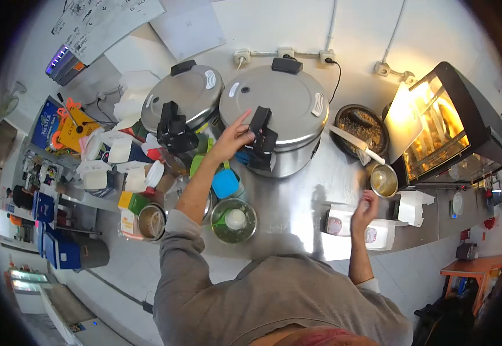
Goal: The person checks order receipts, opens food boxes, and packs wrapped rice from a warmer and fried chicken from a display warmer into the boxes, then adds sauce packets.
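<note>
My left hand (233, 142) is at the black front latch (261, 130) of the larger steel rice warmer (274, 98), whose lid is down. Its index finger stretches out beside the latch, and the fingers are apart. Over white cardboard boxes (382, 235) at the counter's right side hovers my right hand (366, 210), its fingers loosely bent with nothing visible in them. Just beyond those fingertips stands a small metal bowl (384, 180); whether they touch it I cannot tell. A knife with a white handle (374, 156) lies across a dark round pan (359, 131).
A lit glass display warmer (435, 127) stands at the right. Left are a smaller steel warmer (183, 95), a metal bowl with a bottle (235, 220), a blue-lidded container (225, 183) and several open boxes (96, 178). A cable (338, 81) runs down the wall.
</note>
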{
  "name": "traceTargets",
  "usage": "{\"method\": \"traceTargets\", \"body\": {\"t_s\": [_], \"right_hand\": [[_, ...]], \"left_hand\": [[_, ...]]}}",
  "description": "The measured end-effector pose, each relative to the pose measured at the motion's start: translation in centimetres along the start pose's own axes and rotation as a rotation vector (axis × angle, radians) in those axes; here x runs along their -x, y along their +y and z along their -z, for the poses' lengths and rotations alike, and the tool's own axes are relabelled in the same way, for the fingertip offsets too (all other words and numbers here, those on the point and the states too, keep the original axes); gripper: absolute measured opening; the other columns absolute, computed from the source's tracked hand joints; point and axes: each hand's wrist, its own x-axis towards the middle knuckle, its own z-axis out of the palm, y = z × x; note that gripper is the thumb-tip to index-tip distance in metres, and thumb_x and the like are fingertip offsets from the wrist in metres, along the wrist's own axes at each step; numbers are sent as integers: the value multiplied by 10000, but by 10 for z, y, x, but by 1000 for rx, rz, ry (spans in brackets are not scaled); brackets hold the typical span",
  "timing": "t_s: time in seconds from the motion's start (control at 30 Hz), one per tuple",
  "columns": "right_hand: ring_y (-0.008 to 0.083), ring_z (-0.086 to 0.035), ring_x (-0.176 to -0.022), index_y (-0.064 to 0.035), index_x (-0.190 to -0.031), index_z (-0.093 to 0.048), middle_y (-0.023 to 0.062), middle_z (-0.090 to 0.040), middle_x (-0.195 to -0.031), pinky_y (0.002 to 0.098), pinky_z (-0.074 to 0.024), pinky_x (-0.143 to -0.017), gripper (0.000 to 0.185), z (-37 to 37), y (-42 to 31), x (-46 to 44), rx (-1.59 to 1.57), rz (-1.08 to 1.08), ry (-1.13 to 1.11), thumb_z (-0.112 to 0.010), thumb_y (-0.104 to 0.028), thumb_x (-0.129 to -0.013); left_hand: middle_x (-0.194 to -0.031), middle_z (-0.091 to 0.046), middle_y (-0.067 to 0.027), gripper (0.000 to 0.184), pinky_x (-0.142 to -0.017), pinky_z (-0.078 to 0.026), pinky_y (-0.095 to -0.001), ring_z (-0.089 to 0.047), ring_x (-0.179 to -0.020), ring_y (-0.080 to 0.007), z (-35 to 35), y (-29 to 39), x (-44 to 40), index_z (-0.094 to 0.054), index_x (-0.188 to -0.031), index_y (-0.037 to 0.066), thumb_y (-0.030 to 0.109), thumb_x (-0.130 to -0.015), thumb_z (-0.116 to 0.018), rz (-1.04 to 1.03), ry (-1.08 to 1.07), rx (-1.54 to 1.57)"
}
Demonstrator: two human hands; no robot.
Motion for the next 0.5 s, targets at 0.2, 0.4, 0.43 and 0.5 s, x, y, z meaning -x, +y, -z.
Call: {"method": "traceTargets", "body": {"t_s": [0.2,0.4,0.43,0.5], "right_hand": [[315,-561,-918,-14,-905,-568,148,-587,-928,393,-432,-852,173,-82,-69,-31,94,331,-167,-572,55,-746],[362,-568,-988,-20,-1033,-614,166,-630,-982,418,-462,-884,318,-221,-111,-132,478,410,-777,-682,-182,-768],[362,-578,-1010,-30,-1068,-622,166,-636,-1000,420,-472,-897,355,-249,-114,-148,591,287,-1004,-687,-226,-779],[353,-609,-1014,-86,-1123,-626,151,-645,-1030,438,-493,-893,385,-305,-87,-165,757,321,-1255,-698,-258,-786]], "left_hand": [[-1045,-689,-182,944,-886,-490,-319,-653,-946,-204,0,78,-35,-157,-1514,91,63,-793,-766,11,122,68],[-1067,-664,-235,734,-905,-482,-355,-627,-1031,-276,14,201,-162,-492,-1263,6,394,-710,-780,-473,64,-674],[-1072,-656,-259,729,-908,-477,-367,-619,-1040,-306,19,216,-180,-580,-1168,-35,482,-688,-763,-467,65,-730],[-1105,-632,-298,788,-931,-463,-381,-600,-1077,-345,29,239,-210,-656,-1085,-92,567,-665,-752,-432,32,-740]]}}
